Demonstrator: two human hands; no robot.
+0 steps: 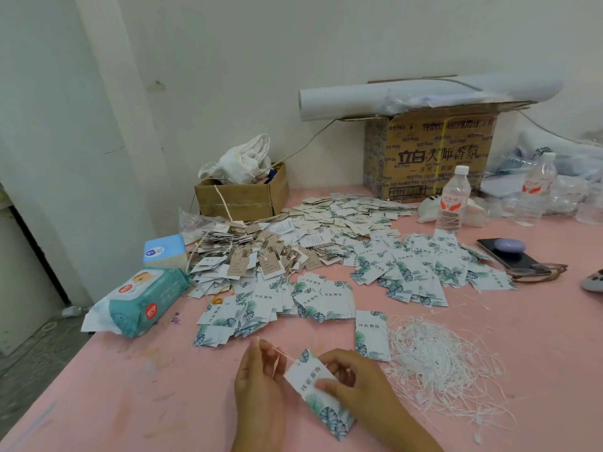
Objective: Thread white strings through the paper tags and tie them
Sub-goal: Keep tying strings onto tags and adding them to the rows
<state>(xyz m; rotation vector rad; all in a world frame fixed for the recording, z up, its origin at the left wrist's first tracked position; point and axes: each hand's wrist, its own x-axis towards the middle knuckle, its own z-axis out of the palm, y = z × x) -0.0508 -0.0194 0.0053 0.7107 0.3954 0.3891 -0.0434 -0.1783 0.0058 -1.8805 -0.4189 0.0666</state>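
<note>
Head view: my left grip (257,389) pinches a white string (282,351), ten o'clock of the paper tag (310,379) my right grip (359,383) holds.

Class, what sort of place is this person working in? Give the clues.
Probably a small, informal piecework room: heaps of paper tags cover a pink table, a pile of white strings lies beside them, and cartons stand by the wall.
</note>
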